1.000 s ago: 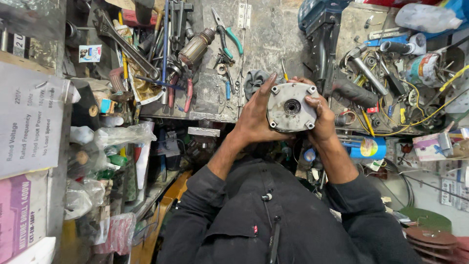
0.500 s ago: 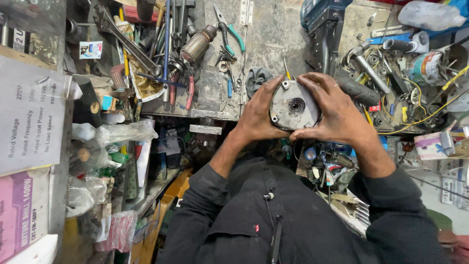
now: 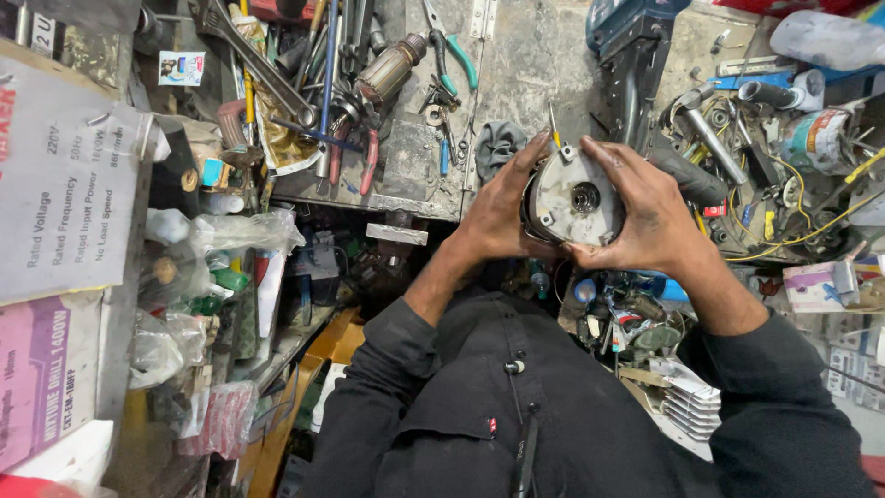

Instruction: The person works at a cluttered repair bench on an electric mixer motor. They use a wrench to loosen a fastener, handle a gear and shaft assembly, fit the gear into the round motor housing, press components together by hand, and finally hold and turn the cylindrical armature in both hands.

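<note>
One round grey motor housing [image 3: 573,198] — grasped between two hands, left hand [image 3: 498,207] and right hand [image 3: 650,212] — was held above the cluttered desk [image 3: 525,65].

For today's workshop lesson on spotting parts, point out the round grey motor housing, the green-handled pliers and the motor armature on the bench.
Round grey motor housing [image 3: 573,198], head view: on its flat pale end face, beside the centre hole.
Green-handled pliers [image 3: 458,57], head view: on one green handle.
Motor armature [image 3: 387,74], head view: on its coppery cylindrical body.
</note>
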{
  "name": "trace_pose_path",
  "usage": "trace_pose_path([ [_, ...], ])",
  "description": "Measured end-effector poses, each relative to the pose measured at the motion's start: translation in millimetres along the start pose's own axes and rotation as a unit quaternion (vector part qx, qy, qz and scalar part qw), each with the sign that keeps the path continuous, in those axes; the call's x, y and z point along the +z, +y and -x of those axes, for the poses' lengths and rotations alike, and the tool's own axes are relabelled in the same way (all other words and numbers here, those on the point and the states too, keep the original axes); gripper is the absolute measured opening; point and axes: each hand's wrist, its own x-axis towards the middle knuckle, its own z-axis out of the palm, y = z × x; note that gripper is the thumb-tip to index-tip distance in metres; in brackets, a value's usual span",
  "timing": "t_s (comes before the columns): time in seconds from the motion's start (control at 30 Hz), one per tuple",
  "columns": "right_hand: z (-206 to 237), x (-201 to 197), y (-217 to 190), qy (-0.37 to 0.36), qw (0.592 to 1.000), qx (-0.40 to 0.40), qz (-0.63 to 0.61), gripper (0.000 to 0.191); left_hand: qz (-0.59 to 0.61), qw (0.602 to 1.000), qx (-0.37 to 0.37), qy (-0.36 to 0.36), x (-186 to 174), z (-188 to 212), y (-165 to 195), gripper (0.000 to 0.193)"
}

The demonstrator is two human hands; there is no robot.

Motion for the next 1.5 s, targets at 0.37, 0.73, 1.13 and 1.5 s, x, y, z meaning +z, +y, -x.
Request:
trace_pose_path([
  [0.37, -6, 9, 1, -0.021, 0.999, -0.016, 0.022, 0.109, -0.011, 1.0, -0.007, -0.003, 0, 2, -11, 0.147],
  [0.73, -9, 9, 1, -0.025, 0.999, -0.002, 0.023, 0.109, -0.013, 1.0, 0.014, 0.01, 0, 0, -8, 0.141],
  [1.13, -6, 2, 4, -0.035, 0.999, -0.024, 0.024, 0.109, -0.028, 0.999, 0.016, 0.008, 1, -1, -5, 0.14],
  [1.5, -1, 3, 1, -0.043, 0.998, -0.032, 0.043, 0.109, -0.001, 1.0, -0.005, -0.002, -3, 3, -3, 0.138],
])
